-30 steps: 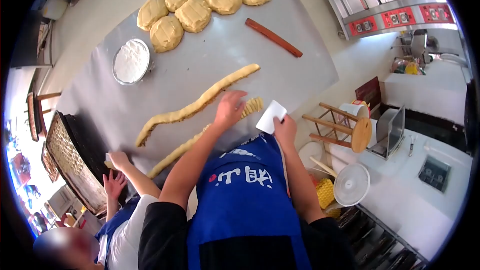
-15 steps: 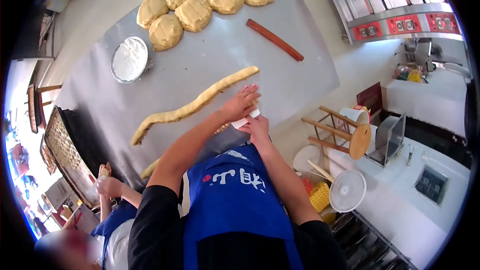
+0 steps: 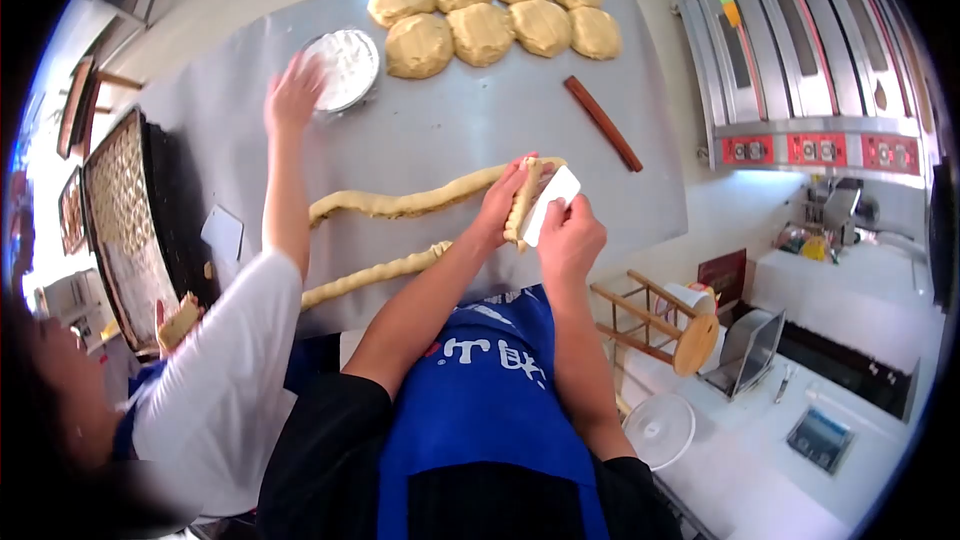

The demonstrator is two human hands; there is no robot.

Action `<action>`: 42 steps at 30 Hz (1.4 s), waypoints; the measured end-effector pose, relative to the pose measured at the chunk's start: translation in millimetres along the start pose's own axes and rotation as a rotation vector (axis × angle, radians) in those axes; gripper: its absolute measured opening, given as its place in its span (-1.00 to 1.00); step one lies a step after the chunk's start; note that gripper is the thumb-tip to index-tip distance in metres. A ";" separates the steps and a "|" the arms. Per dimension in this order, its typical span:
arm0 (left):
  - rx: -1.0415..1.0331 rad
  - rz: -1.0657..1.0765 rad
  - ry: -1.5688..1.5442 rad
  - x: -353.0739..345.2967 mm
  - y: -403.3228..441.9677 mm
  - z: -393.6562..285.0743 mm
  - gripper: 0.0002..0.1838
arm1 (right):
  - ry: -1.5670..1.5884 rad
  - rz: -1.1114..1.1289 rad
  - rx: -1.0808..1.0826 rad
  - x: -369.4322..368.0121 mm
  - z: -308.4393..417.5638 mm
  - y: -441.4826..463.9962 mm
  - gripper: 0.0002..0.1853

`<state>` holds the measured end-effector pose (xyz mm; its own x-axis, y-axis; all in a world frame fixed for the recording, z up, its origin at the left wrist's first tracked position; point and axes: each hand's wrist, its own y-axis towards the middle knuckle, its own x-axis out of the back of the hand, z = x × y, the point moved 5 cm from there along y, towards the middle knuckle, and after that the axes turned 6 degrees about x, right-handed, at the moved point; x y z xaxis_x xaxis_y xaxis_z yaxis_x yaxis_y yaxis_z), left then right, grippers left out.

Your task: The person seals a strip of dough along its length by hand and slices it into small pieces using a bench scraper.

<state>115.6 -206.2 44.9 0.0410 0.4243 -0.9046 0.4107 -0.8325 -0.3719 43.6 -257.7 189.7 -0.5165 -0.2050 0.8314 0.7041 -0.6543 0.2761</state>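
Observation:
My left hand (image 3: 503, 204) is closed along a short ridged row of cut dough pieces (image 3: 524, 202), lifted at the table's near side. Pinched in my right hand (image 3: 572, 243) is a white dough scraper (image 3: 551, 208), its flat face against or just beside that row. Just beyond my hands, a long dough rope (image 3: 410, 203) with a darker filling along its side lies on the metal table (image 3: 480, 115). Nearer to me rests a second rope (image 3: 375, 274), with notches along it. Part of the long rope's right end is hidden behind my left hand.
Several round dough lumps (image 3: 482, 33) lie at the far side, with a brown wooden stick (image 3: 603, 124) to their right. A co-worker's hand (image 3: 295, 95) reaches to a flour bowl (image 3: 345, 70). Another scraper (image 3: 223, 233) lies near a dark baking tray (image 3: 150, 230). A wooden stool (image 3: 690, 345) stands right.
My hands have lifted the cut pieces and the scraper off the table. The co-worker has leaned in and reached to the flour bowl. The view has shifted left.

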 end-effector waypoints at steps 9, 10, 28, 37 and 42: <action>-0.147 0.177 -0.447 32.7 -45.6 -60.6 -0.47 | 0.632 -0.061 -0.240 5.0 -26.8 -27.0 -0.74; -0.160 0.149 -0.468 32.8 -57.1 -66.3 -0.50 | 0.624 -0.047 -0.253 4.0 -30.8 -34.4 -0.74; -0.393 0.145 -0.603 68.8 -115.3 -138.1 -0.61 | 0.817 0.117 -0.458 -21.2 -35.2 -65.6 -0.64; -0.807 -0.236 -0.410 193.5 -211.6 -311.5 -0.46 | 0.800 0.139 -0.459 -28.0 -40.2 -86.8 -0.65; -0.959 -0.947 0.130 237.6 -280.5 -416.3 -0.42 | 0.783 0.110 -0.492 -29.7 -38.6 -97.1 -0.66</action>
<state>389.3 276.4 21.0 -0.5463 0.7662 -0.3383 0.7950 0.3472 -0.4975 -28.2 -216.1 119.6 -0.7669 -0.5993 0.2294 0.5751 -0.8005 -0.1688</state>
